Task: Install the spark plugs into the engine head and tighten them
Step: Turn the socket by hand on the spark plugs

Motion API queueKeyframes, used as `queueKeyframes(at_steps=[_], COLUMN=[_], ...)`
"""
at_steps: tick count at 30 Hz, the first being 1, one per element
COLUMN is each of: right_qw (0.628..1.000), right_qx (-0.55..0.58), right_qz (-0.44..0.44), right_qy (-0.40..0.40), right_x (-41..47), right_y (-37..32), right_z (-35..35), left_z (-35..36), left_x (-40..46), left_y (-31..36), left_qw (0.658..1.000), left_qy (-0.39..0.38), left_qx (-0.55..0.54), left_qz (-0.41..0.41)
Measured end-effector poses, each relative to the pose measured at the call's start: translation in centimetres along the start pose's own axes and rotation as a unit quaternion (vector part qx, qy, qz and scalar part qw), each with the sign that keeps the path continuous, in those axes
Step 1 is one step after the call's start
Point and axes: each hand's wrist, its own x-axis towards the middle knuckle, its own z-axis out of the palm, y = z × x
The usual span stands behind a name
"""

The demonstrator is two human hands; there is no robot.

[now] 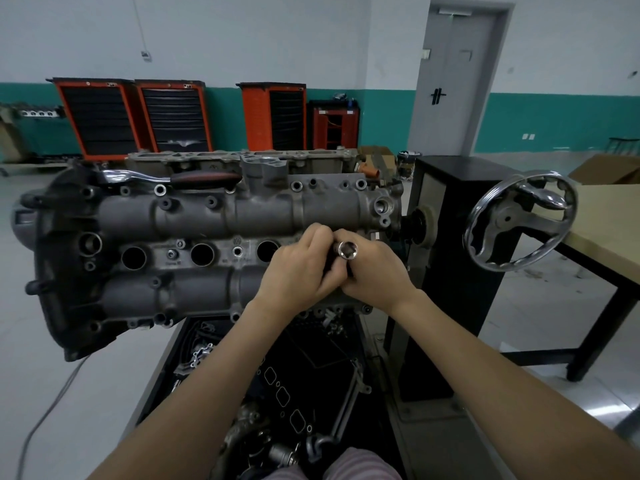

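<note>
Right hand (372,271) grips spark plug socket (347,251), open end up; left hand (298,271) pinches its lower part — over cylinder head (194,216), beside open plug wells. Plug itself hidden. Risk: cross-threading if dropped in tilted. Ratchet (169,177) rests behind.

the socket (347,251) pinched between the two hands is showing bright chrome. under the grip, the engine head (207,216) is looking dull grey with black round wells. up and left of the grip, the ratchet (166,177) is gleaming silver with a black-and-red handle. far beyond it, tool cabinets (100,117) are showing orange frames around black drawers. right of the grip, a handwheel (519,220) is shining chrome. nearest the camera, below the grip, pink-and-white striped fabric (360,465) is showing.
</note>
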Motion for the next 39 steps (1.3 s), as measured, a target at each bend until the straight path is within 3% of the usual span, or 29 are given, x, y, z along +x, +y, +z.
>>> queueKeyframes(at_steps=[9,16,28,39], right_qw=[0.997,1.000,0.998,1.000], right_qx=[0.002,0.007,0.012,0.011], right_qz=[0.039,-0.002,0.036,0.006], right_qy=[0.068,0.005,0.046,0.019], right_x=[0.0,-0.3,-0.1,-0.3], right_y=[0.0,-0.1,0.2,0.1], right_z=[0.4,0.0,0.4,0.2], left_z=[0.2,0.0,0.8,0.4], left_x=[-0.2,0.0,-0.1,0.0], left_y=[-0.6,0.0,0.0,0.5], left_qw=[0.997,0.999,0.996,0.998], left_qy=[0.031,0.015,0.034,0.021], left_qx=[0.059,0.043,0.083,0.050], left_qz=[0.026,-0.001,-0.019,-0.037])
